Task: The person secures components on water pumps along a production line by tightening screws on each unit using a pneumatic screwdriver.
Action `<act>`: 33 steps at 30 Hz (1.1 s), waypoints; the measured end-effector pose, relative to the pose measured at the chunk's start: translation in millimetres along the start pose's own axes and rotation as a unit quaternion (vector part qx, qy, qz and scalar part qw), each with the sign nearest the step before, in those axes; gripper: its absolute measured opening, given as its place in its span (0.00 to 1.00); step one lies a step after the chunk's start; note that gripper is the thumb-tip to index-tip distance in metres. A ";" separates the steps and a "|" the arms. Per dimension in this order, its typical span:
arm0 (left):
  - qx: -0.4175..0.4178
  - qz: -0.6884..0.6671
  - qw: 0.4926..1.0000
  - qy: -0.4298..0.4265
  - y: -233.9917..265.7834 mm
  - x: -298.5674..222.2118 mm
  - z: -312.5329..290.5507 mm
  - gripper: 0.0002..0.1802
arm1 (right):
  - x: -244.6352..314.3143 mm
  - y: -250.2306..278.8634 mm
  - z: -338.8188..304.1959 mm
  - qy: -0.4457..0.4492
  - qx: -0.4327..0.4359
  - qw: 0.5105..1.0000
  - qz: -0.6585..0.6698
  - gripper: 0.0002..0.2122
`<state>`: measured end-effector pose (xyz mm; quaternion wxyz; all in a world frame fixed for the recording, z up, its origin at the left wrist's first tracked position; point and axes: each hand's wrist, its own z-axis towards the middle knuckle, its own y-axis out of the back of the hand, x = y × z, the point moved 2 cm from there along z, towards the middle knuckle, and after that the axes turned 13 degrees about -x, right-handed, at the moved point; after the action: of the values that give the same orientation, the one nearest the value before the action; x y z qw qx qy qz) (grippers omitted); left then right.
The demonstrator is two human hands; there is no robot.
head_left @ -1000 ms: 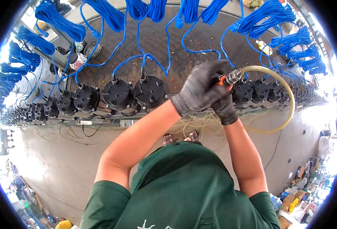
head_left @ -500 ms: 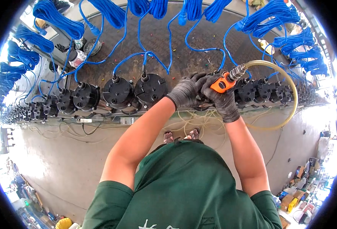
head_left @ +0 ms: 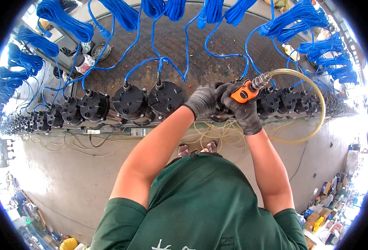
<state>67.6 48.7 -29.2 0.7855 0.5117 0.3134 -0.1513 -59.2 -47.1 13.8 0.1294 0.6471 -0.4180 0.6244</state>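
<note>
My right hand (head_left: 244,106), in a dark grey work glove, is wrapped round an orange air gun (head_left: 244,92). A metal coupling (head_left: 260,80) joins the gun to a clear yellowish air hose (head_left: 322,98) that loops off to the right. My left hand (head_left: 202,101), gloved alike, is beside it with its fingers curled. Both hands meet over one of the black cylindrical units in the row and hide most of it; what the left fingers grip does not show. Left of them stands a black round-topped unit (head_left: 166,99) with a blue cable rising from its top.
Similar black units (head_left: 130,102) line the bench edge on both sides. Bundled blue cables (head_left: 65,21) lie along the far side of the dark bench top (head_left: 184,50). Yellowish hoses (head_left: 217,131) trail below the bench. Boxes (head_left: 321,214) crowd the floor at lower right.
My left hand has shifted slightly right, and its fingers look more curled in. The right hand with the air gun has hardly moved.
</note>
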 end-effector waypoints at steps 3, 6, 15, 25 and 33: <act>-0.012 0.001 1.000 0.005 -4.2 6.6 -1.7 0.47 | 5.0 -4.5 -4.2 0.148 0.050 0.978 -0.138 0.13; 0.022 0.023 0.999 0.012 3.0 -1.8 1.8 0.47 | 8.9 -6.7 -1.7 0.088 0.028 0.992 -0.088 0.13; -0.039 0.029 0.998 -0.028 -9.3 7.8 -1.7 0.44 | -1.4 1.1 1.0 0.081 0.053 0.995 -0.033 0.13; -0.053 0.005 0.998 -0.022 -4.6 4.3 -1.9 0.44 | 2.9 2.4 0.2 0.180 0.055 0.959 -0.211 0.13; -0.052 0.017 0.998 -0.015 -14.0 13.8 -2.6 0.42 | -11.3 15.6 12.7 0.098 0.053 0.985 -0.130 0.13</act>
<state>69.4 46.2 -48.8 0.8182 0.4727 0.3007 -0.1289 -59.8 -61.2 -4.4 0.2149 0.6379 -0.2819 0.6837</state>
